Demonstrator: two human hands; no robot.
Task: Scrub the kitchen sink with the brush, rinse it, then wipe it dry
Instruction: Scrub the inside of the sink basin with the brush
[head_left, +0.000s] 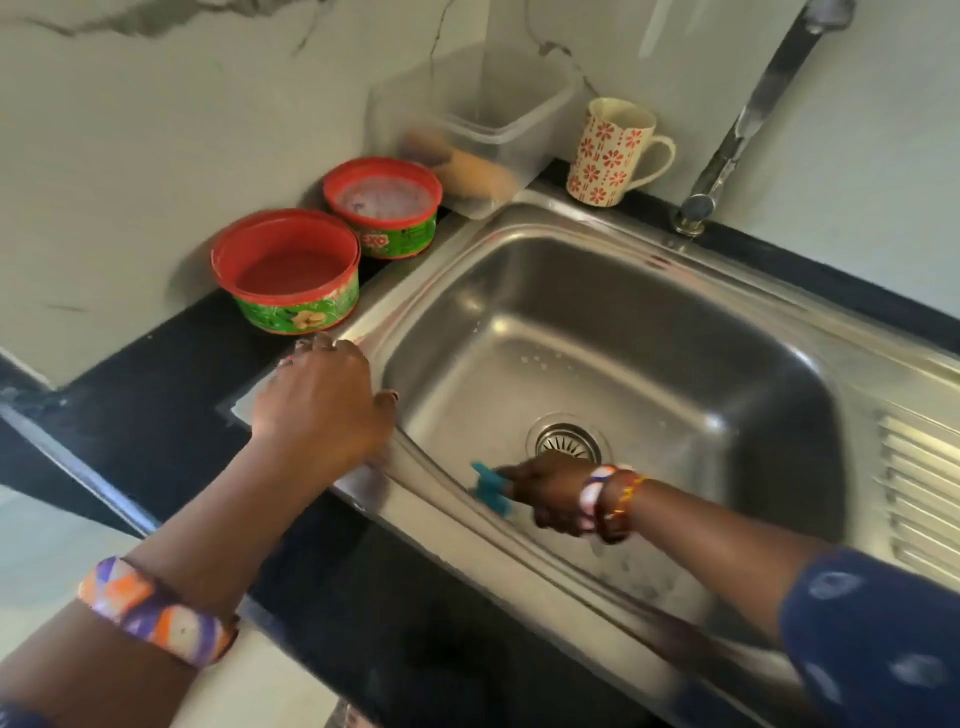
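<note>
My right hand (550, 493) grips the blue brush (488, 488), its fingers curled round it, low against the near wall of the sink (649, 322), just in front of the drain (566, 439). My left hand (322, 400) rests with loose fingers on the sink's left rim, holding nothing. Beyond it, two red tubs (288, 270) stand on the black surface (156, 395); a mug (613, 150) stands by the tap (753, 119).

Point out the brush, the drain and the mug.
brush (488, 486): head view, on its blue body beside the right hand.
drain (566, 439): head view, on the metal strainer.
mug (608, 150): head view, on its patterned side.
</note>
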